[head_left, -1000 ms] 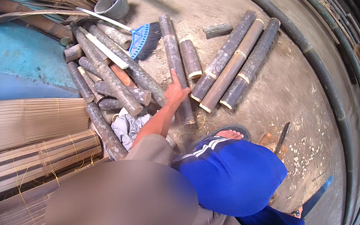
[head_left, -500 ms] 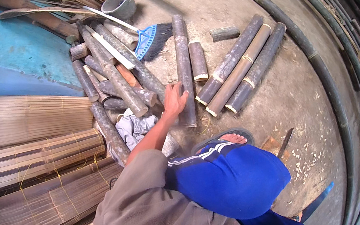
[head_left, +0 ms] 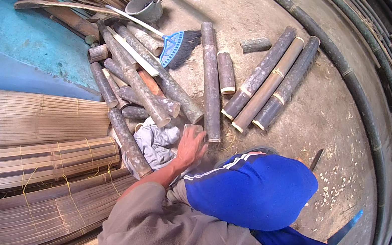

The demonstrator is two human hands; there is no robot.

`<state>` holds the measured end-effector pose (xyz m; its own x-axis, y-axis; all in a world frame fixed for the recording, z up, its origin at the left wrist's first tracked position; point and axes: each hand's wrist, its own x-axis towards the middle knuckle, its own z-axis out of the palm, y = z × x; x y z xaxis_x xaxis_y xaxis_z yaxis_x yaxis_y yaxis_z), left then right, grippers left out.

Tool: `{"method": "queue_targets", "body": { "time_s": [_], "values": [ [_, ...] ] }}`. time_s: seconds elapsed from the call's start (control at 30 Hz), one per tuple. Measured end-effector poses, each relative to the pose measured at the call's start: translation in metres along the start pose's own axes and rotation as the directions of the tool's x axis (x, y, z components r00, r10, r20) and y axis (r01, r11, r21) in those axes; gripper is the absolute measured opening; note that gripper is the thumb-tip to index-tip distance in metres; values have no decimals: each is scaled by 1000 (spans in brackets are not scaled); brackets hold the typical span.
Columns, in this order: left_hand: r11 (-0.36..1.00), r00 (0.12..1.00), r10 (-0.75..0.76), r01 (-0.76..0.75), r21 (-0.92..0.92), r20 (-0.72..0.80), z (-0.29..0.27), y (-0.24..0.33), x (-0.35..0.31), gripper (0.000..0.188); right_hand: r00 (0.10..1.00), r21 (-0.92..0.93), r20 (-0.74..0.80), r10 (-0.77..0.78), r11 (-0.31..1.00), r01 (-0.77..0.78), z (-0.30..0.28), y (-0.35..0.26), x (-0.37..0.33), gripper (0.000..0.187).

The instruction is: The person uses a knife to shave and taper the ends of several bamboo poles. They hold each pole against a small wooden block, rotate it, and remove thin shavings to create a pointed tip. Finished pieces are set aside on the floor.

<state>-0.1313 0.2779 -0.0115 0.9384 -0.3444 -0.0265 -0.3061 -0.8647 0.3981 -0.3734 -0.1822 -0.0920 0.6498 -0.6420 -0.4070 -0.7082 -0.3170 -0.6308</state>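
My left hand (head_left: 191, 147) is low over the floor, beside a crumpled grey cloth (head_left: 154, 141) and close to the lower end of a long dark bamboo length (head_left: 210, 79). Its fingers are curled round something pale at their tips, too blurred to name. A short bamboo piece (head_left: 225, 72) lies just right of that long length. My right hand is out of view. From behind my blue-trousered knee the blade of a long knife (head_left: 346, 229) sticks out at the lower right; its handle is hidden. Another dark blade (head_left: 316, 159) lies beside the knee.
Several cut bamboo lengths (head_left: 135, 81) are heaped at left, near a blue broom (head_left: 173, 47) and a grey bucket (head_left: 145, 9). Three lengths (head_left: 271, 83) lie side by side at right. Rolled bamboo blinds (head_left: 42, 163) line the left; long curved poles (head_left: 344, 65) run along the right.
My left hand has drawn back from the long bamboo length toward my knee, beside the cloth, and its fingers have curled. The view has shifted a little; the bamboo pieces lie as before.
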Motion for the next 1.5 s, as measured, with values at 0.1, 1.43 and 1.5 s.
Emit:
{"method": "queue_targets", "body": {
  "time_s": [0.1,1.43,1.5],
  "values": [
    [999,990,33,-28,-38,134,6,-1,-28,38,1000,10,-12,7,1000,-7,0,1,1,44],
    [611,478,-510,786,-90,715,-8,59,-112,100,998,-427,45,-53,902,68,-83,16,94,47],
    [545,480,-615,832,-103,626,-5,63,-163,96,985,-423,146,-96,894,150,-68,3,97,47]
  ]
}}
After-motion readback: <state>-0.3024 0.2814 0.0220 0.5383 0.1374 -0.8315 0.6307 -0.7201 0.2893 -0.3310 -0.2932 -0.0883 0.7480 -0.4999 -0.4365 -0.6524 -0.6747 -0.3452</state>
